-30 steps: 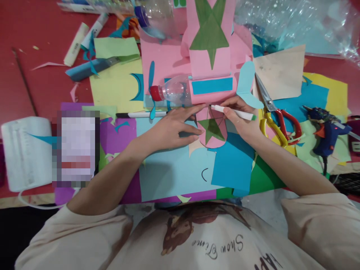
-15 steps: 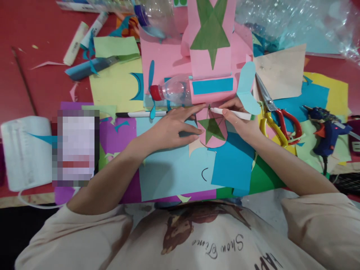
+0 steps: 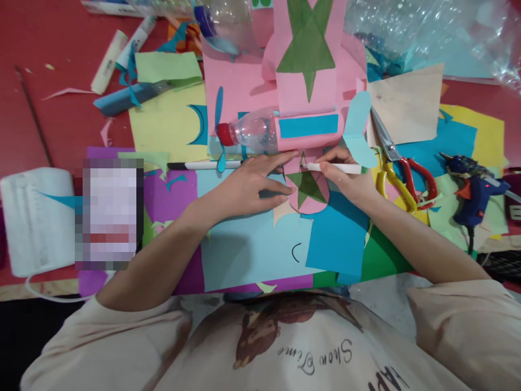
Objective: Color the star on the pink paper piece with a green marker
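My right hand (image 3: 348, 176) is closed around a white marker (image 3: 336, 166), its tip on a green star (image 3: 308, 191) drawn on a rounded pink paper flap (image 3: 319, 206). The star's lower part is filled in green; its top point is partly pink inside an outline. Lying flat with fingers spread, my left hand (image 3: 254, 184) touches the flap's left edge. The flap hangs from a plastic bottle (image 3: 256, 130) wrapped in pink paper, with a red cap (image 3: 223, 134) and a blue strip (image 3: 308, 126). Above it, a larger green star (image 3: 306, 49) covers another pink piece.
Scissors with red handles (image 3: 419, 182) and yellow-handled pliers (image 3: 393, 190) lie right of my hand, beside a blue glue gun (image 3: 474, 190). A second marker (image 3: 211, 165) lies at left, near a pixelated phone (image 3: 109, 214). Coloured paper sheets and scraps surround the bottle.
The marker tip has moved slightly down and left within the star's top point, and the pen has turned a little in my right hand. My left hand stays put.
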`<action>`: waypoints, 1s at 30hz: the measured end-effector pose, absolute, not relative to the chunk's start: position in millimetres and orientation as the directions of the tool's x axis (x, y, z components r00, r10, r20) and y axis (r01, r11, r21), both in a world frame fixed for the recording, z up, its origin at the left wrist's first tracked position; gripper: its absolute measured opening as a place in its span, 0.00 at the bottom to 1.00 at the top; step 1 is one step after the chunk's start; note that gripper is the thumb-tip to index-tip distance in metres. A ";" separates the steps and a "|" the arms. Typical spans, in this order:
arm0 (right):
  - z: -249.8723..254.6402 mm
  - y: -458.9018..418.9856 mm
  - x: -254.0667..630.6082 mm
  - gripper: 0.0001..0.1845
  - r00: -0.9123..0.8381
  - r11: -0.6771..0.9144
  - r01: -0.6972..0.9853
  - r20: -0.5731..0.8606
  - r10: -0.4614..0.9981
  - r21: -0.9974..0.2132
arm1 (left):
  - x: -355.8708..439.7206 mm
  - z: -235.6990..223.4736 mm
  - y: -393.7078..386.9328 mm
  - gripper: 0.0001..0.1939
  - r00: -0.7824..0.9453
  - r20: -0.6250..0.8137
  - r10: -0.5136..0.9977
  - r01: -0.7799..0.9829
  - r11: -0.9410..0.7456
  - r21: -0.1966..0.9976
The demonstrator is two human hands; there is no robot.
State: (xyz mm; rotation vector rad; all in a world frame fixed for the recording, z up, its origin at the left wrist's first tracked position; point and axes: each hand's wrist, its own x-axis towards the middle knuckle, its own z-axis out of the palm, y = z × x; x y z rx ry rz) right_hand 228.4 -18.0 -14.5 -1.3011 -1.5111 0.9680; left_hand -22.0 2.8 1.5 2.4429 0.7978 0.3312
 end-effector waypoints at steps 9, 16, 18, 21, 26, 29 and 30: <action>-14.2 -15.3 230.7 0.09 -0.166 0.162 0.270 0.119 0.979 -0.949 | -21.6 1.0 3.8 0.14 0.800 0.055 0.598 0.465 -0.675 0.572; -13.6 -17.4 230.9 0.05 -0.063 0.145 0.231 0.134 0.989 -0.962 | -20.8 6.6 2.1 0.15 0.791 0.003 0.612 0.500 -0.650 0.572; -12.7 -17.1 230.6 0.04 -0.066 0.148 0.227 0.137 0.988 -0.962 | -20.9 7.2 1.9 0.15 0.792 -0.001 0.611 0.501 -0.649 0.572; -12.6 -16.5 230.1 0.06 -0.067 0.160 0.224 0.149 0.987 -0.961 | -21.2 7.2 1.9 0.15 0.793 0.002 0.609 0.499 -0.652 0.571; -15.1 -16.5 229.8 0.10 -0.088 0.181 0.266 0.163 0.983 -0.947 | -20.8 6.8 2.0 0.14 0.791 -0.005 0.611 0.507 -0.652 0.563; -14.8 -16.4 229.2 0.10 -0.087 0.179 0.279 0.161 0.983 -0.943 | -20.5 6.1 2.5 0.15 0.790 -0.003 0.613 0.509 -0.654 0.559; -14.4 -16.2 229.2 0.09 -0.098 0.175 0.276 0.153 0.983 -0.945 | -20.5 5.8 2.7 0.15 0.790 0.000 0.613 0.509 -0.656 0.558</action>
